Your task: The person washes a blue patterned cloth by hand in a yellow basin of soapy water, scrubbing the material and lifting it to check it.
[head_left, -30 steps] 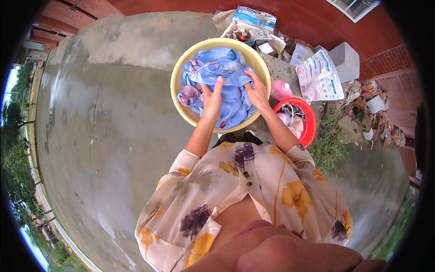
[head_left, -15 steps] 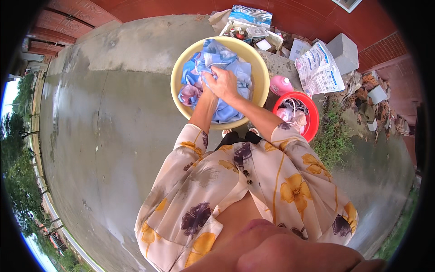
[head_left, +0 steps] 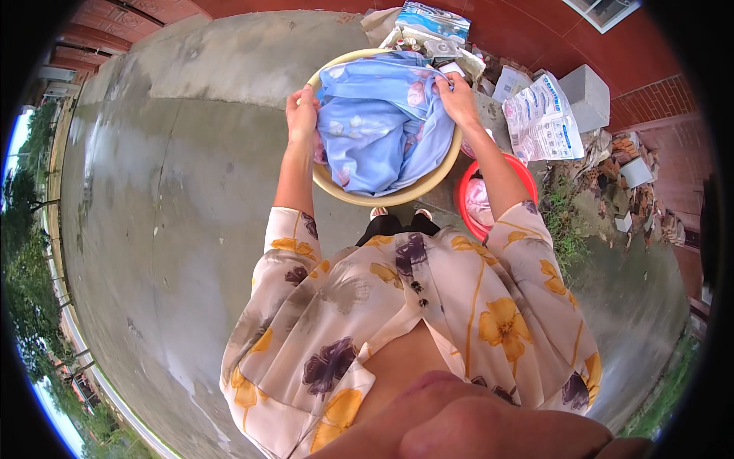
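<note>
A light blue cloth with a pink and white flower print [head_left: 367,126] is spread between my two hands over a wide yellow basin [head_left: 428,186]. My left hand [head_left: 303,113] pinches its edge at the basin's left side. My right hand [head_left: 457,98] grips the opposite edge at the upper right. Between them the cloth sags in folds and hides most of the basin's inside. Whether more laundry lies beneath it, I cannot tell.
To the right stands a red bucket [head_left: 526,167] with pink cloth [head_left: 479,203] in it, partly behind my right forearm. Beyond lie a white printed plastic bag [head_left: 544,122], a grey block [head_left: 586,98] and broken bricks [head_left: 623,145]. Wet concrete [head_left: 191,199] stretches left.
My hands were together on the bunched cloth; now they are far apart, with the cloth lifted and stretched out between them. The right forearm now crosses over the red bucket.
</note>
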Demonstrator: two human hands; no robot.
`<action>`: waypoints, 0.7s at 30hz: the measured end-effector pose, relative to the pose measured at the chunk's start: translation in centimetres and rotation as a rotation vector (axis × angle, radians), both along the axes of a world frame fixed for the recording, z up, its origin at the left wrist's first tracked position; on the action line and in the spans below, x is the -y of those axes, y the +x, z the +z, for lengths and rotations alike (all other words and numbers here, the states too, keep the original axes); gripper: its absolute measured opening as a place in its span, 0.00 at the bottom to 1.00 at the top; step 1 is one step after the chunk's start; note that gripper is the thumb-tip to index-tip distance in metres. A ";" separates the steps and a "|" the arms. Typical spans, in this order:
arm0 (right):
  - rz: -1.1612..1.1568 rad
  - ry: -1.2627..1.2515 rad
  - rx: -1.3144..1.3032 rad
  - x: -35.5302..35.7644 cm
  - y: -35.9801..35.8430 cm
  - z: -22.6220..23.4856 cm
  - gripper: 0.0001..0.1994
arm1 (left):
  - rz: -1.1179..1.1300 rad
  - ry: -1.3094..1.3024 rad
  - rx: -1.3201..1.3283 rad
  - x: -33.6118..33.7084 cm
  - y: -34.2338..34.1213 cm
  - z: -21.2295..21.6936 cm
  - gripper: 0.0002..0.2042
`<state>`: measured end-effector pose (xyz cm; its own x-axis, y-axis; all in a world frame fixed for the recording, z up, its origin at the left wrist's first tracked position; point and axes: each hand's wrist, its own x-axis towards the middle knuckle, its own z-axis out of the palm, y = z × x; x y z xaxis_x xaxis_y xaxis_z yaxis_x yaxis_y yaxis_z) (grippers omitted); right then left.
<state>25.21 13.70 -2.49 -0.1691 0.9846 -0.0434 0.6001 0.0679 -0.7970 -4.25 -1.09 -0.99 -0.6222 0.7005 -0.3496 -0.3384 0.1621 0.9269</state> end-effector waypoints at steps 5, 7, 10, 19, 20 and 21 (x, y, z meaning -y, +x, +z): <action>0.264 0.539 0.155 8.6 2.3 4.9 0.36 | -0.369 0.056 -1.403 7.1 6.1 3.3 0.37; 0.502 0.492 0.365 11.2 1.4 3.1 0.40 | -0.609 -0.036 -1.280 7.7 7.3 0.0 0.31; 0.609 0.291 0.591 9.8 -0.1 -1.7 0.36 | -0.357 0.002 -1.013 6.1 4.4 -3.2 0.22; -0.125 -0.431 -0.728 5.1 -0.5 -4.4 0.18 | 0.024 0.075 0.028 6.4 4.2 2.9 0.28; -0.173 -0.494 -0.851 6.7 -2.5 -2.6 0.18 | -0.024 0.066 -0.127 6.7 5.3 0.8 0.32; -0.148 -0.398 -0.860 7.9 -3.9 -2.4 0.18 | -0.089 0.057 -0.279 6.4 7.1 -1.4 0.37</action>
<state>21.34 5.82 -4.88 -0.1742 0.9383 -0.2987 -0.2207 -0.3328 -0.9168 2.86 -7.48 -2.43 -0.6239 0.7702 -0.1321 -0.0562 0.1244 0.9906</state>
